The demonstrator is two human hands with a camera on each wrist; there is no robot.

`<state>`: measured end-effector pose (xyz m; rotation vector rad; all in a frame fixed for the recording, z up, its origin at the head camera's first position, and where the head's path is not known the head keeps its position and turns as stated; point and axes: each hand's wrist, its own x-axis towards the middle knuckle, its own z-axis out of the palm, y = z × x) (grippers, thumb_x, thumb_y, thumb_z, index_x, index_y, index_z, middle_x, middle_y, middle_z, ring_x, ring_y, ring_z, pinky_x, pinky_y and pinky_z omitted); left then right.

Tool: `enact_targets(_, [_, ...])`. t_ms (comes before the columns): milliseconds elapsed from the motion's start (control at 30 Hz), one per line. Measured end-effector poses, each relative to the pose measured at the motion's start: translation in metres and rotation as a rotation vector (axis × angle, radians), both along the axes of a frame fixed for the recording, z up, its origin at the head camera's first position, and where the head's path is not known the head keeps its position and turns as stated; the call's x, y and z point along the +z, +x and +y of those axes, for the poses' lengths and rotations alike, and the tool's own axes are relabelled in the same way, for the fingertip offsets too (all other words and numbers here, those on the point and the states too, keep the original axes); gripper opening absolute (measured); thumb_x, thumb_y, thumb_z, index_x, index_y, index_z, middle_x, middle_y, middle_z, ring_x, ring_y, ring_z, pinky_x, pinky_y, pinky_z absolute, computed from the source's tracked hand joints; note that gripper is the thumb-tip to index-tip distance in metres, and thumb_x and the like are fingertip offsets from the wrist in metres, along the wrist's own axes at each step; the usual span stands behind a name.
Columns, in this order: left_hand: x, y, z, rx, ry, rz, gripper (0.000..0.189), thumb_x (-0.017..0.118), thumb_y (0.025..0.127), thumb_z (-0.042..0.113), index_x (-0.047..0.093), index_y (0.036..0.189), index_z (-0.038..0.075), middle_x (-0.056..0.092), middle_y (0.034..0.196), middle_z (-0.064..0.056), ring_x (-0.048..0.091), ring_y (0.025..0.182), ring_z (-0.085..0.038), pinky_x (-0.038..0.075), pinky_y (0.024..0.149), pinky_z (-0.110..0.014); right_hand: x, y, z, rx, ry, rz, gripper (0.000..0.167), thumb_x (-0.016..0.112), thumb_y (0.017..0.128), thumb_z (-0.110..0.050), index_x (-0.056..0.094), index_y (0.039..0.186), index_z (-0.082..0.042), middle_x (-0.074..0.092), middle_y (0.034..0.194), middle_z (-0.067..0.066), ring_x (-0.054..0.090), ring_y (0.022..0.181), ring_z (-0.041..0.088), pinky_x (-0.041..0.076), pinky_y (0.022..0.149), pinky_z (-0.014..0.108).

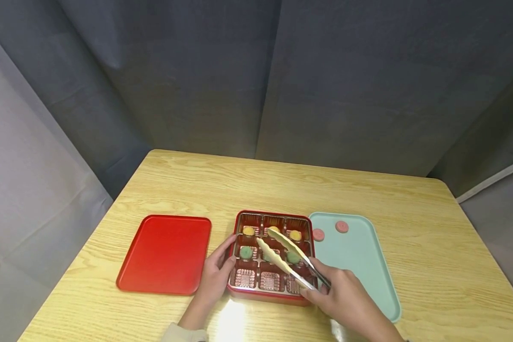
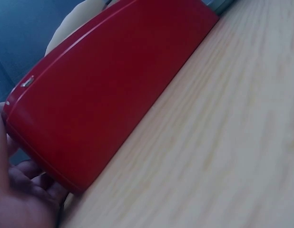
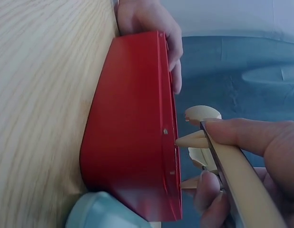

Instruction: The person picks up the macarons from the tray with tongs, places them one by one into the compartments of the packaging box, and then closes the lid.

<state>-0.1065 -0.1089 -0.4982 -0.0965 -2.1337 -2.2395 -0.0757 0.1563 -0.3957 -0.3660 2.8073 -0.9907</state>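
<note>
A red box (image 1: 265, 296) with a brown divided insert sits on the table. Round yellow pieces (image 1: 249, 231) lie in its back row and round green pieces (image 1: 246, 252) in its middle row. Ribbed floors show in the front row. My left hand (image 1: 213, 275) grips the box's left side, thumb near the front corner and fingers along the rim. My right hand (image 1: 346, 292) holds metal tongs with pale scalloped ends (image 1: 278, 259). The ends are spread apart over the middle of the box with nothing between them, partly hiding pieces below.
To the left lies a flat red tray (image 1: 166, 254). A pale blue-green tray (image 1: 355, 266) lies right beside the box, with two pink discs (image 1: 342, 226) near its back end. Dark curtains (image 1: 205, 85) hang behind the wooden table (image 1: 325, 187).
</note>
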Motion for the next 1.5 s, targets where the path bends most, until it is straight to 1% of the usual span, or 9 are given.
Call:
enact_targets(233, [-0.001,-0.001,0.000,-0.008,-0.003,0.002,0.053,0.048,0.090,-0.005,0.045,0.140,0.011,0.033,0.151,-0.009,0.035,0.136,-0.025,0.040,0.105,-0.028,0.003,-0.001,0.009,-0.067,0.006,-0.008,0.067,0.079,0.073,-0.029,0.056,0.130,-0.005,0.043,0.055,-0.008,0.036,0.047,0.001,0.033,0.039,0.018])
enact_targets(467, [-0.001,-0.001,-0.001,-0.006,0.001,-0.002,0.053,0.048,0.090,-0.004,0.044,0.140,0.010,0.032,0.152,-0.009,0.034,0.137,-0.025,0.041,0.104,-0.025,0.005,-0.002,0.022,-0.080,-0.004,0.036,0.064,0.078,0.075,-0.026,0.056,0.128,0.000,0.044,0.056,-0.008,0.037,0.048,0.000,0.035,0.039,0.018])
enact_targets(567, [-0.001,-0.001,-0.001,-0.004,-0.008,-0.001,0.053,0.048,0.090,-0.004,0.045,0.140,0.011,0.033,0.152,-0.009,0.033,0.138,-0.024,0.037,0.107,-0.026,0.006,-0.003,0.028,-0.102,0.008,0.053,0.064,0.078,0.075,-0.028,0.056,0.129,-0.001,0.044,0.056,-0.008,0.037,0.048,0.001,0.035,0.039,0.018])
enact_targets(833, [0.000,0.000,-0.001,-0.003,-0.016,-0.001,0.053,0.049,0.090,-0.004,0.045,0.140,0.012,0.032,0.152,-0.010,0.032,0.138,-0.024,0.035,0.108,-0.029,0.002,-0.004,0.043,-0.155,0.056,0.096,0.066,0.078,0.075,-0.031,0.056,0.129,-0.002,0.045,0.056,-0.007,0.037,0.049,0.002,0.036,0.040,0.019])
enact_targets(1067, [-0.002,-0.001,-0.001,-0.004,-0.009,-0.001,0.053,0.049,0.090,-0.004,0.045,0.140,0.012,0.034,0.151,-0.008,0.032,0.138,-0.023,0.036,0.108,-0.027,-0.002,-0.007,0.056,-0.202,0.108,0.076,0.068,0.076,0.076,-0.035,0.055,0.130,0.000,0.043,0.057,-0.005,0.038,0.052,0.005,0.036,0.041,0.019])
enact_targets(1233, [-0.002,-0.001,-0.001,-0.002,-0.014,-0.006,0.053,0.049,0.090,-0.004,0.045,0.140,0.013,0.035,0.151,-0.006,0.031,0.139,-0.021,0.035,0.108,-0.024,-0.010,-0.010,0.065,-0.222,0.126,0.081,0.071,0.076,0.076,-0.037,0.053,0.131,0.002,0.054,0.069,0.002,0.043,0.060,0.012,0.036,0.045,0.021])
enact_targets(1300, [-0.002,-0.001,-0.001,-0.003,-0.012,-0.004,0.053,0.049,0.090,-0.004,0.045,0.140,0.013,0.034,0.151,-0.007,0.031,0.139,-0.022,0.035,0.107,-0.024,-0.013,-0.011,0.069,-0.229,0.126,0.094,0.072,0.076,0.076,-0.037,0.052,0.131,0.003,0.060,0.078,0.007,0.046,0.064,0.016,0.036,0.048,0.022])
enact_targets(1433, [-0.001,-0.001,0.000,-0.004,-0.013,0.000,0.053,0.049,0.090,-0.004,0.045,0.140,0.012,0.034,0.151,-0.007,0.032,0.138,-0.022,0.037,0.106,-0.024,-0.020,-0.014,0.077,-0.251,0.134,0.109,0.071,0.076,0.076,-0.038,0.053,0.131,0.002,0.061,0.078,0.012,0.050,0.068,0.021,0.039,0.053,0.026])
enact_targets(1500, [-0.001,-0.001,0.000,-0.003,-0.016,0.002,0.053,0.049,0.090,-0.004,0.045,0.140,0.012,0.034,0.151,-0.008,0.032,0.138,-0.022,0.036,0.107,-0.024,-0.023,-0.015,0.082,-0.265,0.139,0.088,0.072,0.075,0.077,-0.038,0.052,0.132,0.002,0.063,0.084,0.017,0.050,0.068,0.022,0.040,0.054,0.027])
